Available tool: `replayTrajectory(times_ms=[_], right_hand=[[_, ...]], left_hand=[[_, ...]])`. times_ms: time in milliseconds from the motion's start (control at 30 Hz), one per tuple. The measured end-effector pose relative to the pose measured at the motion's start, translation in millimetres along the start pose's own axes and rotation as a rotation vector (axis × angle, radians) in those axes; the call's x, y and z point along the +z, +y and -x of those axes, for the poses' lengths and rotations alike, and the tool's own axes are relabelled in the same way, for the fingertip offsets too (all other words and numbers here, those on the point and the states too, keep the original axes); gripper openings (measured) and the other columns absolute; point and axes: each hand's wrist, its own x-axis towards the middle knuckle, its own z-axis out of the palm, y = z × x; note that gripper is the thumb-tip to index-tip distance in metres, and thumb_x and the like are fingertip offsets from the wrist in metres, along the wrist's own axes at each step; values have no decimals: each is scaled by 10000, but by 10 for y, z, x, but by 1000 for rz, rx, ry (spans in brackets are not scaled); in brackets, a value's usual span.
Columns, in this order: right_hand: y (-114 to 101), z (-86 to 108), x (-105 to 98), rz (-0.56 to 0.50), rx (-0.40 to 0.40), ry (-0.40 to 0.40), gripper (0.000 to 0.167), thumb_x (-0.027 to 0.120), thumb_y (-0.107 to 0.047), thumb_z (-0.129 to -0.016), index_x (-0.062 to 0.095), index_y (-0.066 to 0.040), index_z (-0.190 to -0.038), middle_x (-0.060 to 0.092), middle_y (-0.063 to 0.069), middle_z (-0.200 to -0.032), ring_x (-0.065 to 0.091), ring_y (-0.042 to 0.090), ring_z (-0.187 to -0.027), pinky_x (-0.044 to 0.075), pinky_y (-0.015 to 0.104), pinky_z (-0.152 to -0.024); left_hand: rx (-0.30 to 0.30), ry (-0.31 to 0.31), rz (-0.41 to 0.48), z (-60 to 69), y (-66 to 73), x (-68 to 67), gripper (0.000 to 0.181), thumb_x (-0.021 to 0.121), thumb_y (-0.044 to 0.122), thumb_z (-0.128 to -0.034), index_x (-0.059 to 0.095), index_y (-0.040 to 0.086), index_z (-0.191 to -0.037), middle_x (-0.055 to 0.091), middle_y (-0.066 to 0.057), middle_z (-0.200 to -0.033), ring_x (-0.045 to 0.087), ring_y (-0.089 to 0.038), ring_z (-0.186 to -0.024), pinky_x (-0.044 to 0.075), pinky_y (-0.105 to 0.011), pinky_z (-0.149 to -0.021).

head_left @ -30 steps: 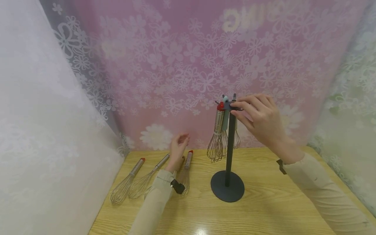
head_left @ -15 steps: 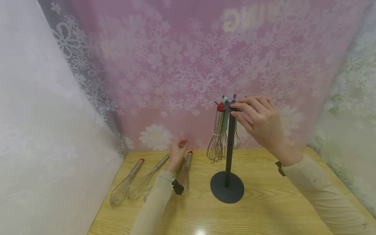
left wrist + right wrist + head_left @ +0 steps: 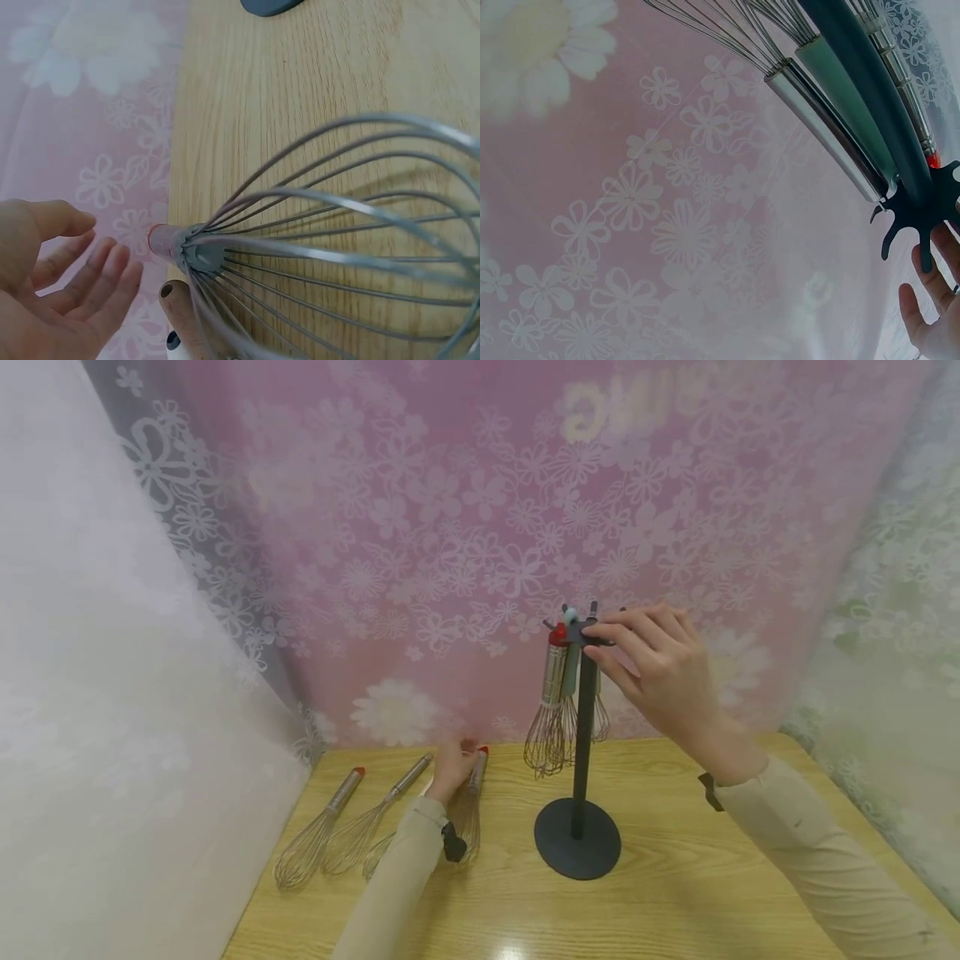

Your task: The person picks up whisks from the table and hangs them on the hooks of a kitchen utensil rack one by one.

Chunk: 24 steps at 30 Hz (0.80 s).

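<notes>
My left hand (image 3: 452,770) reaches over a red-tipped metal whisk (image 3: 204,255) lying on the table. In the left wrist view its fingers are loosely bent and apart from the handle. Beside that whisk lies a brown handle (image 3: 181,311). My right hand (image 3: 663,672) holds the hooked top of a black utensil stand (image 3: 582,735), a hook between thumb and fingers. From the stand hang a red-topped whisk (image 3: 555,670), a mint-handled whisk (image 3: 847,105) and a steel-handled whisk (image 3: 825,131). The right fingers are partly hidden by the hooks in the right wrist view.
Left of my left hand lie a red-tipped whisk (image 3: 322,827) and a slim steel whisk (image 3: 375,814); another is partly under the forearm. The stand's round base (image 3: 558,852) rests on the wooden table (image 3: 660,860). Flowered cloth (image 3: 450,527) stands behind.
My left hand has come down and a little nearer toward the handle end of the red-tipped whisk on the table. The right hand stays at the stand's top.
</notes>
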Motion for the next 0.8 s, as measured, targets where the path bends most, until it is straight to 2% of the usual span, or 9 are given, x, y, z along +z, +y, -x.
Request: replayTrajectory(times_ms=[67,300,500,733,800], right_hand=[[1,3,3,-1,1,2,375,598,-343,-1029,758,-6,-1053,723,188,-999,601,399,-904,450,519,-807],[8,6,12,1,2,4,379,597,-348,-1029,758,-5,-1044,722,185,-990,603,398,-903,452,518,-808],[-3,1,5,-3,1,-12,377,596,-349,-1029,756,-8,-1051,722,182,-998,601,394,-908,443,516,-793],[7,9,2,2,8,-21,377,592,-348,-1032,757,-10,-1050,723,178,-995,598,390,-903,449,514,-805],[8,7,-3,3,9,-26,381,589,-350,-1033,757,-9,-1055,722,178,-997,597,390,-905,450,515,-809]], left_hand=[[-33,-31,-22,0,-3,10,227,664,-14,-936,657,-99,-1146,688,-267,-1095,675,-389,-993,583,-503,-860],[-72,-96,-103,-18,-12,40,227,664,42,-927,647,-87,-1112,703,-246,-1052,683,-375,-965,582,-478,-802],[-125,-143,-193,-25,14,44,213,672,96,-958,656,-67,-1094,715,-198,-999,684,-352,-926,587,-464,-775],[-130,-182,-252,-60,34,65,207,672,95,-964,681,-75,-1082,714,-197,-991,686,-345,-908,591,-476,-769],[-128,-191,-273,-71,39,70,199,675,91,-956,692,-74,-1066,719,-179,-941,677,-297,-822,588,-441,-737]])
